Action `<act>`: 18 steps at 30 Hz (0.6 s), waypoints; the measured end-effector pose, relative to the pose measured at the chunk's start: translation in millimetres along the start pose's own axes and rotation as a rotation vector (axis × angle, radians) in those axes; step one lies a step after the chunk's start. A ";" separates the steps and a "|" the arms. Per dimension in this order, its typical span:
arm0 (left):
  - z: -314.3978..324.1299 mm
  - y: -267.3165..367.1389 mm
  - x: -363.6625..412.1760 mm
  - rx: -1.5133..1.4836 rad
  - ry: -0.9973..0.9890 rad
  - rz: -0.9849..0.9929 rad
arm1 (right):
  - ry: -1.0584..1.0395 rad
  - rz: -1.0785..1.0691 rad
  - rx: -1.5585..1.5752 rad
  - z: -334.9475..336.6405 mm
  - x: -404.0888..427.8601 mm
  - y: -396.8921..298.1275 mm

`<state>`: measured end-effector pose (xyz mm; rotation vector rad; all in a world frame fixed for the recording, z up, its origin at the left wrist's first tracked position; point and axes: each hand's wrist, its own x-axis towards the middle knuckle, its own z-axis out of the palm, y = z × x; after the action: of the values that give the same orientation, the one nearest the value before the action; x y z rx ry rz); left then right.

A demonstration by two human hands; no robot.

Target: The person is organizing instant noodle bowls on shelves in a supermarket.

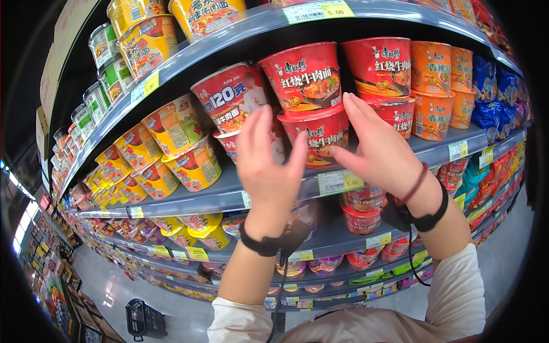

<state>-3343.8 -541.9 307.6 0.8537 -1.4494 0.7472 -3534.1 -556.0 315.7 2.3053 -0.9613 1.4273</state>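
Note:
Two red instant noodle tubs stand stacked on the shelf before me, an upper tub (300, 77) and a lower tub (315, 128). To their left, my left hand (270, 163) is raised with thumb and fingers apart, slightly blurred and holding nothing. It partly hides a red-and-white noodle tub (229, 96) and the one beneath it. My right hand (377, 145) is spread at the stack's right side. Its fingertips are beside the upper tub's lower right edge, and its thumb lies over the lower tub's right part. Whether it touches either one, I cannot tell.
Another red tub stack (379, 66) and orange noodle cups (430, 68) stand to the right. Yellow cups (182, 124) line the left. The shelf edge (296, 188) carries price labels. A black shopping basket (146, 319) is on the floor (103, 296). Cables hang from my wristbands.

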 end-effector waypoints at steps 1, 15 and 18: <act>-7.3 -11.4 -2.5 -0.006 0.081 0.017 | -0.026 0.039 0.031 -6.7 -4.2 -9.6; -37.2 -118.0 -22.8 -0.252 -0.230 -0.658 | -0.545 0.353 0.902 66.0 32.3 -68.7; -40.1 -122.7 -15.4 -0.368 -0.234 -0.675 | -0.557 0.415 0.914 71.5 43.1 -74.8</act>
<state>-3218.2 -570.2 289.4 1.0733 -1.3182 -0.1265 -3422.6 -555.5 327.3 3.4694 -1.1281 1.6413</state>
